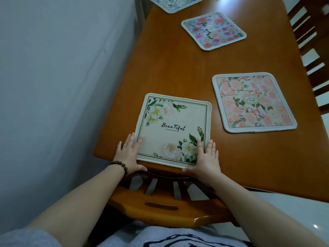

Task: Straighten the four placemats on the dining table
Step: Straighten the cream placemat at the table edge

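**Both hands flat on the near placemat**

Head view: the cream placemat (173, 129), printed with white flowers and the word "Beautiful", lies at the near edge of the wooden dining table (178, 72), its near border almost flush with that edge. The left hand (129, 154) lies with straight, spread fingers on the mat's near left corner, part on the fabric and part on the bare wood, the thumb running along the table edge. A dark beaded bracelet (121, 167) circles that wrist. The right hand (204, 158) lies the same way on the near right corner (fingers extended, holding nothing), with its thumb along the edge too. Neither hand curls round the mat; both press on it from above.

To the right and a little farther off, well apart from the hands, lies a pink floral placemat (252, 102) with an oval emblem at its centre, turned slightly out of line with the table's sides. Farther along, a blue placemat with pink roses (213, 31) lies clearly askew, corner pointing toward the viewer. At the top edge a fourth, pale blue-and-white placemat (173, 3) is only partly in view.

A wooden chair back (160, 207) stands between the person and the table. More dark chair slats (309, 43) show along the right side, and a pale wall (62, 77) on the left.
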